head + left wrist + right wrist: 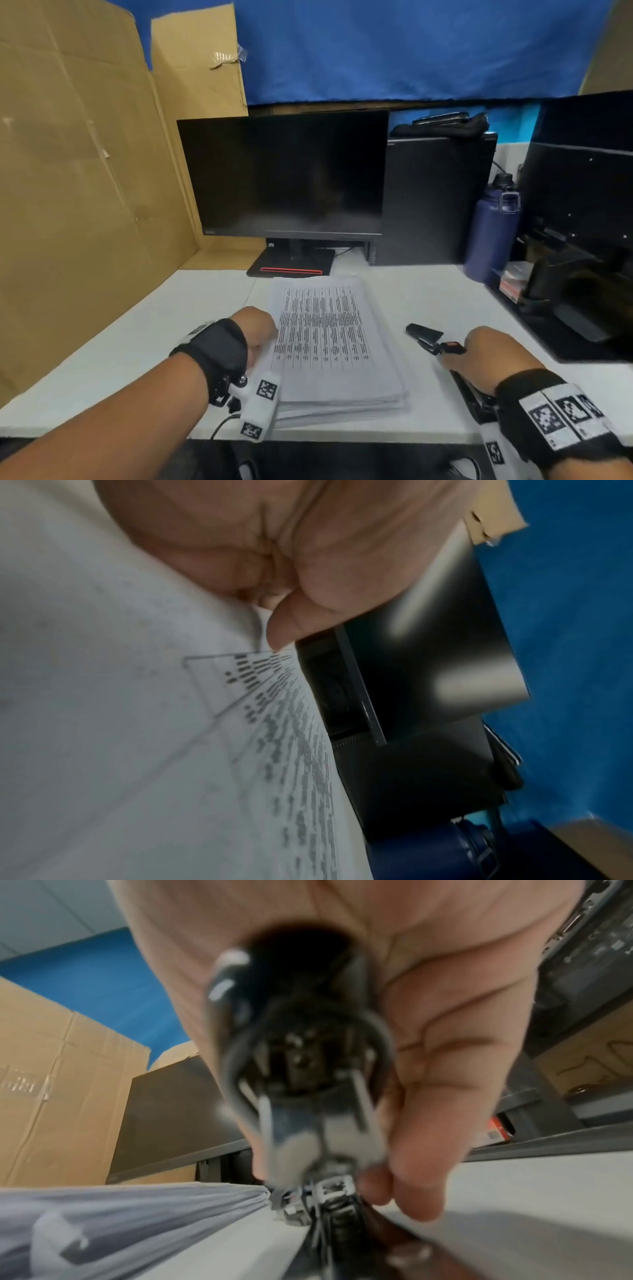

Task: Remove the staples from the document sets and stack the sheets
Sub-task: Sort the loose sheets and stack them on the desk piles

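A thick stack of printed sheets [329, 342] lies in the middle of the white desk [445, 298], its top page covered in columns of text [274, 723]. My left hand [263, 342] sits at the stack's left edge with its fingers curled. In the left wrist view my left hand [274, 620] pinches a lifted paper edge between thumb and finger. To the right of the stack, my right hand [459, 353] grips a black staple tool [424, 334] with an orange part, its tip pointing at the stack. The right wrist view shows the tool [308, 1047] blurred, low over the desk.
A dark monitor [284, 178] stands behind the stack, with a black computer tower [435, 198] and a blue bottle [491, 233] to its right. Black equipment [582, 240] fills the right side. Cardboard sheets [85, 171] wall off the left. The desk's front edge runs under my wrists.
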A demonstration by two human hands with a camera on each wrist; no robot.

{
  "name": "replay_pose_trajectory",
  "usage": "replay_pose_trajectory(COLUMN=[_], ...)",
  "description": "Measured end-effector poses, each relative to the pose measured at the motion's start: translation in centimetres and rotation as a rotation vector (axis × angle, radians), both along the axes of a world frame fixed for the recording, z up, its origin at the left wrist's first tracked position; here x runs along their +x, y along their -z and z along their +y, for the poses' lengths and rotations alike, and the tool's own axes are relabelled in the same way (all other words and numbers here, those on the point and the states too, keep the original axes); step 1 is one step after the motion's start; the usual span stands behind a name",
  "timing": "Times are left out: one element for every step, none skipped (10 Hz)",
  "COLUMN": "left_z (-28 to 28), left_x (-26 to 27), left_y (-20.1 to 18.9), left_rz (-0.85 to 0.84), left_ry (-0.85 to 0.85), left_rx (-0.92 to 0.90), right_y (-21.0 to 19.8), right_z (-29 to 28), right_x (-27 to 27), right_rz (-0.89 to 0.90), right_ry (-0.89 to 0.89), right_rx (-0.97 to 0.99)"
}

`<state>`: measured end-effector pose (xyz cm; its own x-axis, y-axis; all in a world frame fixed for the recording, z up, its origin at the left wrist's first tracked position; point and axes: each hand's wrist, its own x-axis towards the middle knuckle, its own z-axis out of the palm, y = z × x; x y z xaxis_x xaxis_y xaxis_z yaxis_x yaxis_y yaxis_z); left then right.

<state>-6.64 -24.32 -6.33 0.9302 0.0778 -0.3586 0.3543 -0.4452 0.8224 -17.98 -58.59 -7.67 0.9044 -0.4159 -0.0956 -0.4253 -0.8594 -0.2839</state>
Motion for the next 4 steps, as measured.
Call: replay_pose_trajectory(left_z=[-0.1,0.5,1.1,2.2], left_x=[-0.6,-1.2,-2.0,-2.2], left_y=[-0.7,-0.5,-0.4,-0.3], left_rz=[0.033,0.051,0.048,0.022], left_ry=[0.004,0.034,0.063,0.015], left_rx=[0.015,0.063,0.041,-0.042], right_y=[0.0,-0.2,-0.4,-0.6], right_z=[0.0,-0.3,-1.1,-1.1], right_x=[-0.1,-0.4,-0.3,-0.6], right_rz=[0.037,0.065,0.051,-0.018], right_ry=[-0.037,-0.081,-0.047,-0.016], right_rx=[0.027,0.005,-0.001,0.013])
